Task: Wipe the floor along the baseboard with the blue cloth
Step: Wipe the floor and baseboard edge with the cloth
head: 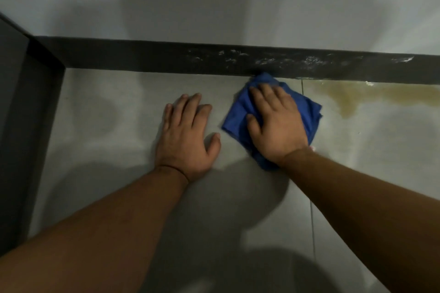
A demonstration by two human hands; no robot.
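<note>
Blue cloth (237, 115) lies crumpled on the floor (107, 126) under the right hand (276, 123). Its far corner, ahead of the fingertips, touches the foot of the dark baseboard (142, 54).

Right hand: flat, fingers straight and slightly fanned, thumb also on the fabric. It presses down and does not pinch. Left hand (185, 135): spread flat on bare tile just beside the right thumb, holding nothing; likely bracing body weight.

Yellow-brown stain (350, 95) runs along the baseboard on the little-finger side of the right hand, past a grout line (307, 173). The cloth edge is near it but apart. White scuffs (273, 60) mark the baseboard face ahead of the fingertips.

Risks, as judged:
- The cloth is only pinned, not gripped. A fast sideways stroke may slide the palm off and leave fabric behind.
- The bunched wad gives uneven contact, so the seam where floor meets baseboard may be missed.
- One pass through the stain could smear it toward the thumb side, onto cleaner tile, unless the cloth is refolded.
- If the tile is damp (cannot tell), the left hand could slip under load.
- The corner riding up could drag scuff residue down onto the floor.
</note>
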